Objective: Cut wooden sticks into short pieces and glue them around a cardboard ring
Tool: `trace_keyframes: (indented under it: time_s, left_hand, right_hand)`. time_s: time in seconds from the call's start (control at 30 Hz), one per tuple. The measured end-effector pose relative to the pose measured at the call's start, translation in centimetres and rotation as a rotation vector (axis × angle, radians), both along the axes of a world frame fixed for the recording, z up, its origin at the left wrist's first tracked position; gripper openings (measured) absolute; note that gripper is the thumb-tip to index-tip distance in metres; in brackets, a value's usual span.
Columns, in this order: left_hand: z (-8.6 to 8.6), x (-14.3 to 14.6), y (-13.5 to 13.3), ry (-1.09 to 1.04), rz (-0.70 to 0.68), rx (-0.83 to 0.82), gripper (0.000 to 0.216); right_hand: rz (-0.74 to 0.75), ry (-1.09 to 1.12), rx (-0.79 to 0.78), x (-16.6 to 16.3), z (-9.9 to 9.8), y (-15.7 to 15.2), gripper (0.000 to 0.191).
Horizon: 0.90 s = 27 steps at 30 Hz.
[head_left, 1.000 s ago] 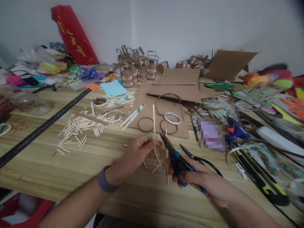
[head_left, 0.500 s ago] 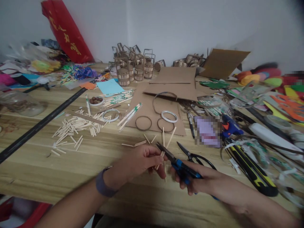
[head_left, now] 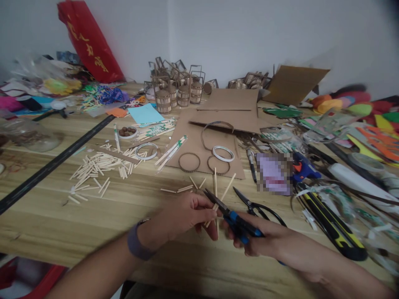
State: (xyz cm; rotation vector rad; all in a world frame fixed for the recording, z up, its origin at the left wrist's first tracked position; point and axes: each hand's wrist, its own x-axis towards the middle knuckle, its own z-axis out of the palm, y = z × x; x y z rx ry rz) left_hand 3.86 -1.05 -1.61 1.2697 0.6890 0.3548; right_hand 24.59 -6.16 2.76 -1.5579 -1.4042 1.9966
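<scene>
My left hand (head_left: 196, 214), with a dark band round its wrist, pinches thin wooden sticks (head_left: 227, 187) between thumb and fingers. Their far ends spread apart. In my right hand (head_left: 260, 234) are snips (head_left: 235, 220) with blue-and-black handles. The snips' dark jaws lie across the sticks beside my left fingertips; whether they touch the wood I cannot tell. A few short stick pieces (head_left: 184, 189) rest just beyond my left hand. Black-handled scissors (head_left: 254, 205) lie on the table past my right hand.
A pile of cut sticks (head_left: 93, 166) lies on the left. Ahead are cardboard sheets (head_left: 215, 143), two dark rings and a white tape roll (head_left: 223, 153). Small woven baskets (head_left: 163, 101) stand at the back. A yellow-and-black utility knife (head_left: 333, 224) and other clutter fill the right.
The sticks' upper ends have spread a little wider, and the snips' handles look closer together. The whole view has shifted slightly.
</scene>
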Motion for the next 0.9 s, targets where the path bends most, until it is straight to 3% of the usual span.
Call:
trace_keyframes:
  time_s: [0.43,0.9]
  left_hand:
    - [-0.4,0.1,0.0,-0.003,0.006,0.004,0.025]
    - [-0.3,0.1,-0.4,0.034,0.003,0.079,0.027]
  right_hand:
    - [0.037,-0.083,0.044,0.0,0.2,-0.2,0.034]
    - [0.077,-0.29,0.359,-0.3,-2.1,-0.6,0.02]
